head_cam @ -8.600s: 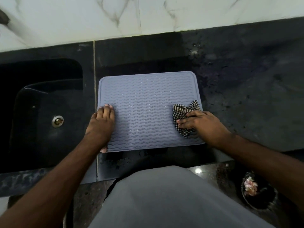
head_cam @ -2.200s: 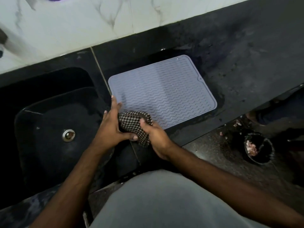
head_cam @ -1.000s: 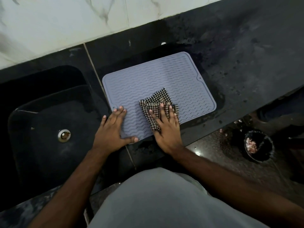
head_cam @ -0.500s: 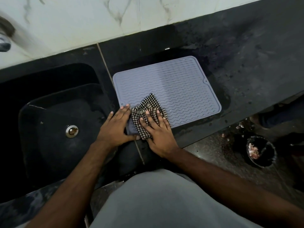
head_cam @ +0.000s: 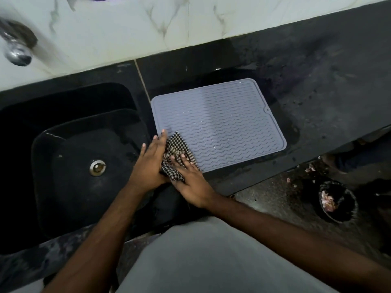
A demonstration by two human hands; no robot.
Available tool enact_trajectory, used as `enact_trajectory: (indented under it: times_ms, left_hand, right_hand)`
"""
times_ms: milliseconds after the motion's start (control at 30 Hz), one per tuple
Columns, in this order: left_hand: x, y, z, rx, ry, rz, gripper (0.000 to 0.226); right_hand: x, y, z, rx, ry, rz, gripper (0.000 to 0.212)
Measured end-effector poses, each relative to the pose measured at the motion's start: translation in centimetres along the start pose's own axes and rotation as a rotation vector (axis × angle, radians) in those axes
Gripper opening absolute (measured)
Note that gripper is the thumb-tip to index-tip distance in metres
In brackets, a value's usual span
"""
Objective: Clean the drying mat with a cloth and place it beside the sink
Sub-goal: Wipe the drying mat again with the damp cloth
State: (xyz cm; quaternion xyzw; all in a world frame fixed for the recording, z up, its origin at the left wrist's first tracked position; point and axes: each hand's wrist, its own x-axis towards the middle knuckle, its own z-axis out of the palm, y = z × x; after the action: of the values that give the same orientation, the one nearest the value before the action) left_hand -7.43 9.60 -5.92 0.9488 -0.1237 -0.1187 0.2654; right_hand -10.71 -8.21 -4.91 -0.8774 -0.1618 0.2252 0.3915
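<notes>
Both hands have slid the cloth [head_cam: 176,154] to the mat's near-left corner; right hand [head_cam: 190,179] presses it with straight fingers, left hand [head_cam: 149,163] flat alongside. Drying mat [head_cam: 218,123] lies on the desk, just right of the sink [head_cam: 84,166].

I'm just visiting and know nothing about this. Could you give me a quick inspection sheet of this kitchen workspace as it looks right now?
Surface: black counter, speckled and stained.
Job's things: grey drying mat flat beside the sink; checkered cloth on the mat's near left corner.
Clutter: dark bowl holding scraps, on the floor.
Grips: left hand beside the cloth, fingers straight; right hand pressing it flat.
Cables: nothing seen.
Surroundings: marble wall, tap.
</notes>
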Motion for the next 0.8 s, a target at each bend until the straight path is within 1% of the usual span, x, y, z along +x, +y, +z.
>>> enact_trajectory:
  times_ms: [33,100,167,200,233,267,300,367,400,467,500,567,600,633,667,733,767,800]
  left_hand:
    - [-0.4,0.0,-0.3,-0.058,0.022,0.015,0.114]
    - [-1.1,0.0,-1.1,-0.089,0.067,0.045,0.111]
    - [-1.7,0.2,-2.3,-0.148,0.080,0.015,0.116]
    - [-2.0,0.4,-3.0,-0.187,0.075,-0.013,0.119]
    - [-2.2,0.7,-3.7,-0.225,0.066,-0.037,0.118]
    - [-2.4,0.9,-4.4,-0.271,0.060,-0.057,0.109]
    - [-2.5,1.2,-4.9,-0.330,0.054,-0.081,0.096]
    - [-2.5,2.1,-5.4,-0.490,0.051,-0.131,0.067]
    - [-2.3,2.6,-5.4,-0.572,0.053,-0.156,0.059]
    - [-1.6,3.7,-5.4,-0.687,0.078,-0.187,0.055]
    - [-1.3,4.4,-5.5,-0.702,0.094,-0.197,0.057]
    - [-0.4,5.5,-5.6,-0.629,0.142,-0.221,0.050]
    - [0.1,6.0,-5.5,-0.572,0.172,-0.241,0.044]
    - [0.6,6.5,-5.5,-0.533,0.213,-0.267,0.038]
    - [1.0,7.0,-5.3,-0.517,0.250,-0.296,0.034]
    - [1.6,8.1,-4.9,-0.514,0.335,-0.371,0.029]
    - [1.8,8.6,-4.8,-0.557,0.374,-0.420,0.026]
    - [2.0,9.1,-4.6,-0.671,0.400,-0.479,0.025]
  right_hand:
    - [0.1,-0.5,-0.1,0.115,-0.027,0.022,0.053]
    - [0.4,-1.6,-0.6,0.415,-0.069,0.070,0.041]
    - [0.6,-2.4,-1.2,0.651,-0.058,0.154,0.035]
    - [0.6,-2.6,-1.5,0.706,-0.033,0.178,0.036]
    - [0.4,-2.7,-1.9,0.750,-0.009,0.191,0.038]
    - [0.3,-2.7,-2.2,0.801,0.010,0.196,0.037]
    - [0.2,-2.6,-2.7,0.828,0.029,0.190,0.037]
    - [0.2,-2.4,-3.9,0.817,0.071,0.163,0.037]
    - [0.3,-2.3,-4.6,0.789,0.102,0.158,0.037]
    - [0.7,-2.0,-6.1,0.658,0.192,0.134,0.036]
    - [0.8,-1.8,-6.8,0.550,0.240,0.123,0.037]
    - [0.9,-1.0,-8.1,0.297,0.303,0.130,0.048]
    - [1.0,-0.5,-8.6,0.209,0.313,0.136,0.053]
    - [1.0,-0.2,-9.0,0.181,0.310,0.132,0.053]
    - [1.0,0.1,-9.2,0.221,0.302,0.119,0.050]
    - [0.9,0.1,-9.5,0.392,0.260,0.080,0.041]
    - [0.8,0.0,-9.5,0.442,0.242,0.045,0.038]
    - [0.5,-0.1,-9.5,0.428,0.233,-0.003,0.039]
